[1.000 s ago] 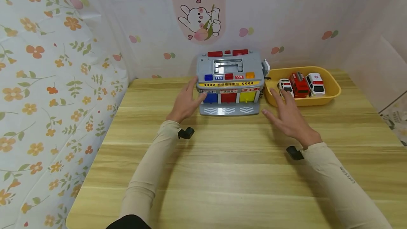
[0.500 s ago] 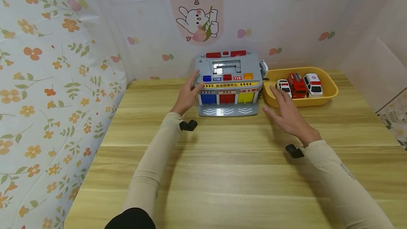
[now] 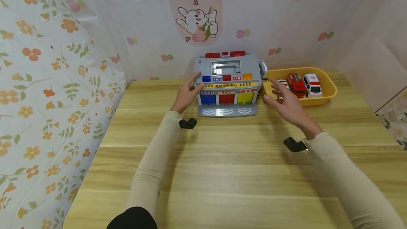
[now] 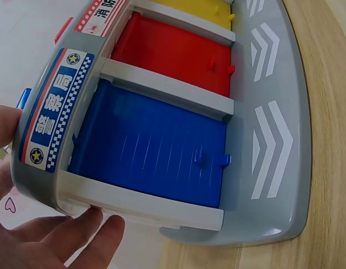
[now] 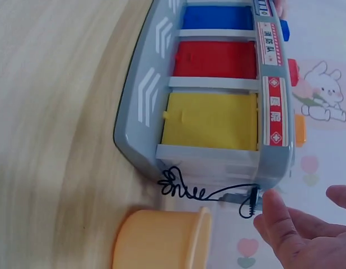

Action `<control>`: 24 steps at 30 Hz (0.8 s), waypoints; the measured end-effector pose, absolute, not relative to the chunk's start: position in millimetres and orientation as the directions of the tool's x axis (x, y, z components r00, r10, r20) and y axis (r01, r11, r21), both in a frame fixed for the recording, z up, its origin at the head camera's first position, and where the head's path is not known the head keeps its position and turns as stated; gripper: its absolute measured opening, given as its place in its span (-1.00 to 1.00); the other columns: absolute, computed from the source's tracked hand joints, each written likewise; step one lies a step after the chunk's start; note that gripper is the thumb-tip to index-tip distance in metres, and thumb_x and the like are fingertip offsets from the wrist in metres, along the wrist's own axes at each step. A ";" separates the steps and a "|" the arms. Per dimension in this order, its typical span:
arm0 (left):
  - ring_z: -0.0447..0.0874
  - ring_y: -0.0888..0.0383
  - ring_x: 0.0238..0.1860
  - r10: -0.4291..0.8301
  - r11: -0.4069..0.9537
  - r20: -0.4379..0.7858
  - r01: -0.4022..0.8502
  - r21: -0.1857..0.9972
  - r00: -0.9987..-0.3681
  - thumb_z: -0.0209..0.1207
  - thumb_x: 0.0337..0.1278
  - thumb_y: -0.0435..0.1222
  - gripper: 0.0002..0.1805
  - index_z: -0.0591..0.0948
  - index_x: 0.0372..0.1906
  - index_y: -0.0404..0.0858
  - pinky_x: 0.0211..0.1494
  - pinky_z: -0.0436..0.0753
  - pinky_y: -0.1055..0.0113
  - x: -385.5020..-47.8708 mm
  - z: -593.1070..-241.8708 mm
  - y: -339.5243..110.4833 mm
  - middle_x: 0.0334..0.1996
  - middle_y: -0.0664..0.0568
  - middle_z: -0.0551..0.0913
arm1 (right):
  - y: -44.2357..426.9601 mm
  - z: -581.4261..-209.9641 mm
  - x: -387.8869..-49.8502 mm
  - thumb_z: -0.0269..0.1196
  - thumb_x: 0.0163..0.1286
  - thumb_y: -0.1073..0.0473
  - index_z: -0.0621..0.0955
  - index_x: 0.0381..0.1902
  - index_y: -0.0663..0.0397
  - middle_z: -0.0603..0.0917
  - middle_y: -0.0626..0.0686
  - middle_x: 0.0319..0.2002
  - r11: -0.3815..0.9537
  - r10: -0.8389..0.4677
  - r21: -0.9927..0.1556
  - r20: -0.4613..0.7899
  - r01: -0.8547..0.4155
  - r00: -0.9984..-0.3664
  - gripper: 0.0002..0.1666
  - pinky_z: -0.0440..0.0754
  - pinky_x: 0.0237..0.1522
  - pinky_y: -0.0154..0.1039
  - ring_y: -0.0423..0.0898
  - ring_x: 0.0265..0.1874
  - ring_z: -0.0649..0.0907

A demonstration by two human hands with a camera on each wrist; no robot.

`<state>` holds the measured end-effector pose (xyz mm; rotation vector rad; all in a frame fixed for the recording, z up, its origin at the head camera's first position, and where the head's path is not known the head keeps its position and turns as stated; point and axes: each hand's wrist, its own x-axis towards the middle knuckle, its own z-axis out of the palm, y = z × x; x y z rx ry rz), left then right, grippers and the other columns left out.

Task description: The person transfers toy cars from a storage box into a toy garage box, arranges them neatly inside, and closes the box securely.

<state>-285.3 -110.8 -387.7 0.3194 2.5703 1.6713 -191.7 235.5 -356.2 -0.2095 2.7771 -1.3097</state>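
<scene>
While the doors (image 3: 226, 99) of the toy emergency station (image 3: 226, 85) look closed and the fire engine (image 3: 296, 86), ambulance (image 3: 313, 84) and white car (image 3: 284, 82) sit in the yellow tray (image 3: 322, 100) beside it, little looks done, most left. Your left hand (image 3: 185, 96) touches the station's left end, fingers extended; your right hand (image 3: 290, 107), fingers apart, holds nothing.

The head view looks forward and down over the table (image 3: 203, 172), toward the toy station (image 3: 226, 84) near twelve o'clock. Much nearer, the left wrist view faces it from seven o'clock, the right from four; both share its doors (image 3: 226, 98).
</scene>
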 end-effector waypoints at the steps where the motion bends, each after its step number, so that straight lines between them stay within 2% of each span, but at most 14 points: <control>1: 0.32 -0.23 0.49 0.205 0.387 0.065 0.142 0.911 -0.977 0.08 0.42 0.08 -0.41 0.28 0.49 0.33 0.46 0.43 -0.08 -285.2 -388.3 -110.9 0.59 0.12 0.19 | 234.9 -354.3 -191.8 0.09 0.53 -0.15 -0.04 0.63 -0.07 0.12 0.30 0.58 0.637 -0.152 -0.764 0.007 -0.103 -0.988 -0.09 0.29 0.42 0.35 0.39 0.50 0.25; 6: 0.37 -0.24 0.46 0.210 0.383 0.082 0.159 0.910 -0.974 0.08 0.43 0.06 -0.47 0.38 0.44 0.24 0.44 0.46 -0.11 -284.9 -390.1 -112.0 0.56 0.07 0.25 | 231.8 -346.7 -195.7 0.13 0.53 -0.09 0.00 0.63 -0.01 0.12 0.25 0.59 0.660 -0.170 -0.738 0.040 -0.144 -0.985 -0.11 0.36 0.39 0.33 0.35 0.50 0.26; 10: 0.36 -0.23 0.47 0.208 0.385 0.075 0.153 0.910 -0.975 0.09 0.41 0.09 -0.50 0.44 0.40 0.23 0.44 0.45 -0.13 -286.3 -391.4 -113.1 0.57 0.04 0.22 | 229.3 -342.5 -203.1 0.13 0.53 -0.04 0.07 0.61 0.02 0.17 0.24 0.57 0.668 -0.175 -0.724 0.071 -0.172 -0.982 -0.16 0.39 0.37 0.31 0.33 0.48 0.29; 16: 0.28 -0.07 0.54 0.201 0.364 0.095 0.165 0.917 -0.975 0.11 0.41 0.05 -0.49 0.47 0.38 0.11 0.53 0.37 0.00 -289.1 -394.2 -114.0 0.53 0.01 0.31 | 224.6 -336.4 -214.7 0.12 0.54 0.03 0.12 0.59 0.03 0.21 0.26 0.55 0.644 -0.196 -0.738 0.095 -0.201 -0.976 -0.22 0.40 0.38 0.27 0.31 0.48 0.30; 24: 0.39 -0.01 0.48 0.204 0.326 0.108 0.172 0.930 -0.973 0.12 0.42 0.00 -0.50 0.47 0.38 0.04 0.53 0.38 0.08 -291.4 -397.8 -111.3 0.46 -0.03 0.42 | 218.9 -331.1 -230.0 0.09 0.55 0.10 0.18 0.57 0.06 0.21 0.25 0.55 0.629 -0.197 -0.756 0.070 -0.181 -0.978 -0.28 0.34 0.44 0.24 0.29 0.48 0.31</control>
